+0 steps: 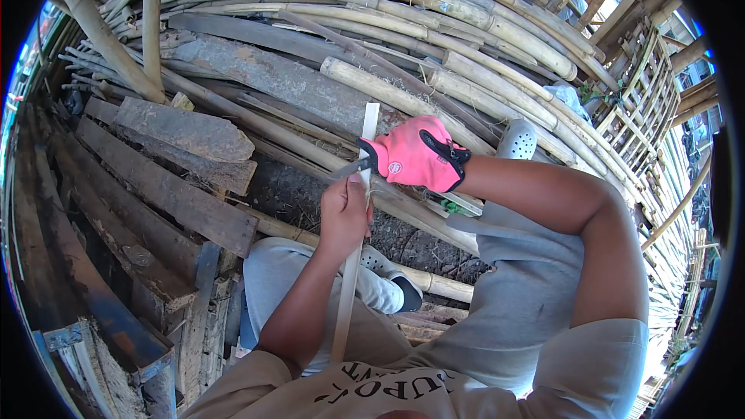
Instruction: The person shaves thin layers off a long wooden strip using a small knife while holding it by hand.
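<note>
A long, narrow, pale strip (349, 295), apparently split bamboo, runs from my lap up past both hands. My bare left hand (345, 213) is closed around it, the thumb up near a dark metal blade. My right hand (419, 157) wears a pink glove with black trim and is closed on the knife (353, 168). The blade sticks out to the left of the glove and crosses the strip just above my left thumb. Its handle is hidden inside the glove. Above the glove, the strip's upper end stands free.
Long bamboo poles (466, 19) lie piled ahead of me. Weathered planks (163, 178) are stacked on the left, and an upright pole (153, 23) stands behind them. A woven bamboo lattice (632, 101) is at the far right. My grey clogs (518, 140) rest among the poles.
</note>
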The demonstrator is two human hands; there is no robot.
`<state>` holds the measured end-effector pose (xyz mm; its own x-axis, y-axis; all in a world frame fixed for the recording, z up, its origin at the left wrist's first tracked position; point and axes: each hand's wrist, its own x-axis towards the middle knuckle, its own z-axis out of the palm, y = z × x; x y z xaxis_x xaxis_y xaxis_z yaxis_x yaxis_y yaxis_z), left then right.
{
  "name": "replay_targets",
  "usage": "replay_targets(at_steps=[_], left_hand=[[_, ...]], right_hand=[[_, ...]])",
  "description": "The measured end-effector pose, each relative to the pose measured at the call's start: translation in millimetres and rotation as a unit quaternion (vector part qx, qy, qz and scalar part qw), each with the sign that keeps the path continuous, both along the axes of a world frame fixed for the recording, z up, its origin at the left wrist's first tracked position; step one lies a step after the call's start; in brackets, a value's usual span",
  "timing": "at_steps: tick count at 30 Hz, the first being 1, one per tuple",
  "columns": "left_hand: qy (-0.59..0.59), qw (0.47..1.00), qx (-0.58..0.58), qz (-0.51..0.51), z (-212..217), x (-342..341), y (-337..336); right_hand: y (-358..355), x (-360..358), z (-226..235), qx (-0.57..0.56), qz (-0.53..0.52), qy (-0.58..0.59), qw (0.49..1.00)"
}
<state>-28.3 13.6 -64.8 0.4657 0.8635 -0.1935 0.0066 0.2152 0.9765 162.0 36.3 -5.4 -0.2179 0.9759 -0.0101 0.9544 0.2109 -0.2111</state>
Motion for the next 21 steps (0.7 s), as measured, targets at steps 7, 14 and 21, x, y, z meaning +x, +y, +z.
replay_targets(at_steps=[7, 14, 21], left_hand=[[0.035, 0.999, 0.019, 0.014, 8, -5, 2], [-0.053, 0.993, -0.087, -0.056, 17, 17, -25], [-0.305, 0.887, -0.343, -0.056, 16, -6, 3]], right_hand=[[29, -2, 3, 0.015, -0.138, 0.017, 0.99], [72, 178, -37, 0.179, -0.3, -0.066, 0.935], [34, 69, -8, 0.16, 0.019, 0.083, 0.984]])
